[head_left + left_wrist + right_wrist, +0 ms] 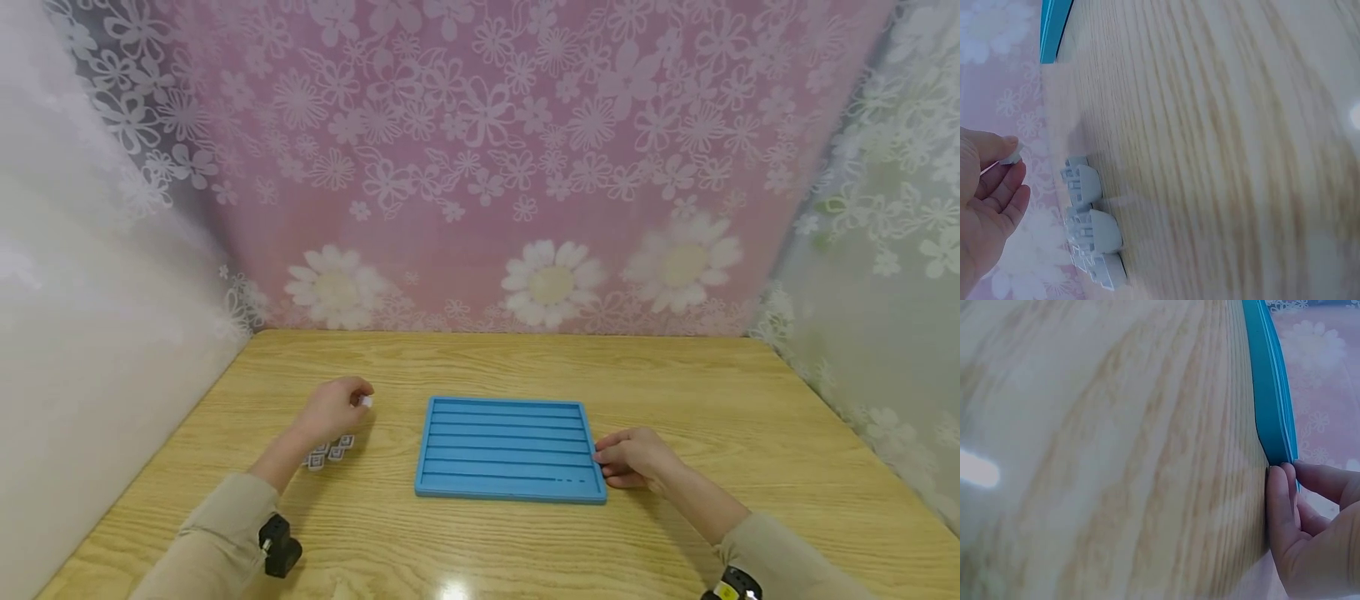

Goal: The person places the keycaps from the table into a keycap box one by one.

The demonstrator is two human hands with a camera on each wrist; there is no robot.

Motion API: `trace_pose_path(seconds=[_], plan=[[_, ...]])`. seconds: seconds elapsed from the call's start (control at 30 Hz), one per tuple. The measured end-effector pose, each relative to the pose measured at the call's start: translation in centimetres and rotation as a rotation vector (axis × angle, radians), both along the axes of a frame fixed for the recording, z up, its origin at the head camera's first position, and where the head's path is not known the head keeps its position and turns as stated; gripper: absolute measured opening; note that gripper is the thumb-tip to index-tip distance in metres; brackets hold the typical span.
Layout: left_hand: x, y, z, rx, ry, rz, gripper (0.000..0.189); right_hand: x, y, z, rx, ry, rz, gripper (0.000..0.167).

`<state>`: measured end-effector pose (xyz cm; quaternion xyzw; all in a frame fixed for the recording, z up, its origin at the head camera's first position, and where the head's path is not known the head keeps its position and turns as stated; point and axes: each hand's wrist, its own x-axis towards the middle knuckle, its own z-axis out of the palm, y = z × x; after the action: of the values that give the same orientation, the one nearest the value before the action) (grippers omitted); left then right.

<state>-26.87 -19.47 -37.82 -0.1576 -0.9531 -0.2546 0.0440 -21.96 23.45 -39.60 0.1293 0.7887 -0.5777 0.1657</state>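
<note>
My left hand [332, 410] is raised over the left part of the table and pinches a small white keycap [1012, 156] between thumb and fingertips. Close by, below that hand, several white and grey keycaps [317, 460] lie on the wood. The left wrist view shows these keycaps [1105, 234] from the side, hollow undersides partly visible. A shallow blue tray [510, 497] with long parallel ridges lies mid-table. At its right edge, my right hand [636, 460] holds the rim, thumb and fingertips against it, as the right wrist view also shows.
The wooden table [510, 550] carries all of this. A pink flowered curtain [480, 167] hangs along its back edge, with pale cloth walls at left and right. Wrist cameras [279, 546] are strapped over both sleeves.
</note>
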Motion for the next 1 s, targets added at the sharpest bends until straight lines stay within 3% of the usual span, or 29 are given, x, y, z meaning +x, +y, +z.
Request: trace_pose_path(seconds=[0.6, 0.73, 1.0], plan=[[0.0, 3.3, 0.5, 0.021, 0.04, -0.126, 0.024, 0.4, 0.2, 0.2, -0.021, 0.015, 0.014, 0.034], [0.1, 4.1, 0.5, 0.067, 0.022, -0.125, 0.022, 0.3, 0.4, 0.1, -0.044, 0.009, 0.04, 0.036], [0.1, 5.4, 0.7, 0.118, -0.002, -0.102, 0.015, 0.4, 0.1, -0.1, -0.035, 0.032, -0.011, 0.035]])
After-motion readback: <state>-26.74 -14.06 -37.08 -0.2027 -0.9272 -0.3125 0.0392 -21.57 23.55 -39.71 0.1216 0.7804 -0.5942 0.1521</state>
